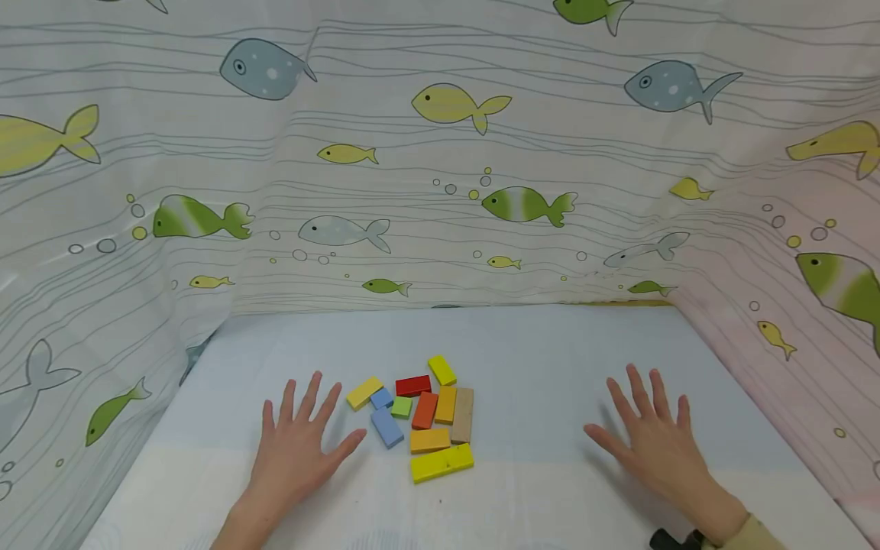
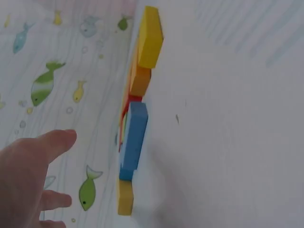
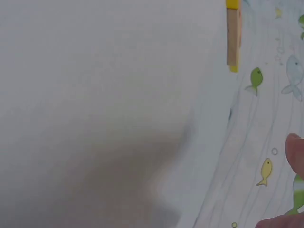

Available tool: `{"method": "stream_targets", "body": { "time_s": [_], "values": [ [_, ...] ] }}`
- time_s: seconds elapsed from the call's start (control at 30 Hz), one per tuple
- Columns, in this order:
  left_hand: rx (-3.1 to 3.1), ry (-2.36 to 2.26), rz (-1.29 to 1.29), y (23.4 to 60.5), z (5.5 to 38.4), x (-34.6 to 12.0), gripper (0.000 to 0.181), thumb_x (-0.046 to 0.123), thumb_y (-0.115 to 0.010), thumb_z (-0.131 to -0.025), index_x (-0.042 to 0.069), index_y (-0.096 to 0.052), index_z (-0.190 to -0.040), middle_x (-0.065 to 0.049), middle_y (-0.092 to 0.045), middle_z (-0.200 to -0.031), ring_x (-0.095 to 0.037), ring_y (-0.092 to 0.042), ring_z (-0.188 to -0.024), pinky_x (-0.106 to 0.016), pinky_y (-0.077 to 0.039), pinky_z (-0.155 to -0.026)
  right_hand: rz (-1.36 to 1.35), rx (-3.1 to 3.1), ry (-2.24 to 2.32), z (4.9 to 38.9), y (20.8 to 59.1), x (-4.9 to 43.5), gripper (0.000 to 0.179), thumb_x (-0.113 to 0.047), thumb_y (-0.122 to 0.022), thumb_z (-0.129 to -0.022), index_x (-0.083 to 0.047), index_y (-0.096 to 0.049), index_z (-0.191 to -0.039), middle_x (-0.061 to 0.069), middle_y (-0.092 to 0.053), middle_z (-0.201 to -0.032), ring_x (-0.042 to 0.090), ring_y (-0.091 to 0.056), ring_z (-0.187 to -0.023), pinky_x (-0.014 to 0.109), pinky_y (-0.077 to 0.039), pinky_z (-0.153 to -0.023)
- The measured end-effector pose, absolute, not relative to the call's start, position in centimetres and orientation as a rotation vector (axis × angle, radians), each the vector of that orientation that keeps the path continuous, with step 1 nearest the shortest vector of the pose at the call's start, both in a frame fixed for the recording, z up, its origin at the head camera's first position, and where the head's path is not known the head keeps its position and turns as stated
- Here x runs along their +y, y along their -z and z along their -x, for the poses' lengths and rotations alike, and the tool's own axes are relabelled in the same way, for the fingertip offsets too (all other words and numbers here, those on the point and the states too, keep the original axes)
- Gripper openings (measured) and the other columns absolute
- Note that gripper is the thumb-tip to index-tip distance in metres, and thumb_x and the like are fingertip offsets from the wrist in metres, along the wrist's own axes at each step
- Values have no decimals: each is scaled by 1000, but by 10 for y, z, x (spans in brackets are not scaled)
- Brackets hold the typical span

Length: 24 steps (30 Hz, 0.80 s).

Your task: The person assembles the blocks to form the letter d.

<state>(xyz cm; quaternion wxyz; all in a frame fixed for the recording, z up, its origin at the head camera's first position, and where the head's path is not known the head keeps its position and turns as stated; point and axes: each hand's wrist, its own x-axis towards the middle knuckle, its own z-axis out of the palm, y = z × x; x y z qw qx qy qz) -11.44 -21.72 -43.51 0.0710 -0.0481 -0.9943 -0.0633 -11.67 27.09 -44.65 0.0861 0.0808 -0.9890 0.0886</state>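
Several coloured blocks lie in a loose cluster on the white table in the head view. Among them are a long yellow block (image 1: 442,463) nearest the person, a natural wood block (image 1: 463,415), a dark red block (image 1: 413,386), an orange-red block (image 1: 425,411), a small green block (image 1: 402,407) and a blue block (image 1: 387,428). Left of the cluster, my left hand (image 1: 296,451) is spread with straight fingers, its thumb pointing toward the blue block. My right hand (image 1: 656,443) is spread too, well to the right of the blocks. Both hands hold nothing.
A fish-patterned curtain (image 1: 412,176) hangs behind the table (image 1: 550,367) and along both sides. A black object (image 1: 677,539) shows at the right wrist, beside a light sleeve (image 1: 752,535). A tiny dark speck (image 1: 440,501) marks the tabletop in front of the blocks.
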Motion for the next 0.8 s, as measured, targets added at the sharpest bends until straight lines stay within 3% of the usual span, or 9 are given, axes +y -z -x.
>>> {"method": "stream_targets", "body": {
  "time_s": [0.23, 0.4, 0.57, 0.8],
  "values": [
    [-3006, 252, 279, 443, 113, -192, 77, 64, -63, -86, 15, -54, -144, -13, -34, -160, -46, -29, -144, -70, -27, -112, -301, -2972, -368, 119, 458, 255, 88, -66, -53, -93, -6, -35, -154, 21, -18, -164, 46, -9, -151, 72, -3, -114],
    [-2990, 434, 490, 447, 112, -175, 63, 53, -71, -86, 17, -62, -136, -7, -42, -157, -36, -38, -143, -60, -39, -110, -342, -2958, -448, 121, 463, 240, 84, -63, -55, -93, -8, -37, -154, 21, -23, -163, 46, -16, -150, 70, -9, -115],
    [-2881, 682, 799, 451, 113, -166, 45, 34, -78, -86, 20, -68, -127, 2, -57, -142, -21, -49, -132, -48, -52, -101, -380, -2951, -519, 122, 465, 227, 82, -61, -59, -92, -7, -41, -152, 21, -25, -162, 46, -20, -149, 70, -14, -114],
    [-2788, 965, 993, 458, 119, -157, 33, 21, -78, -87, 19, -71, -119, 14, -67, -117, -8, -59, -109, -30, -55, -94, -419, -2903, -666, 125, 465, 212, 78, -56, -61, -93, -5, -44, -150, 19, -29, -162, 45, -25, -148, 69, -17, -114]
  ]
}}
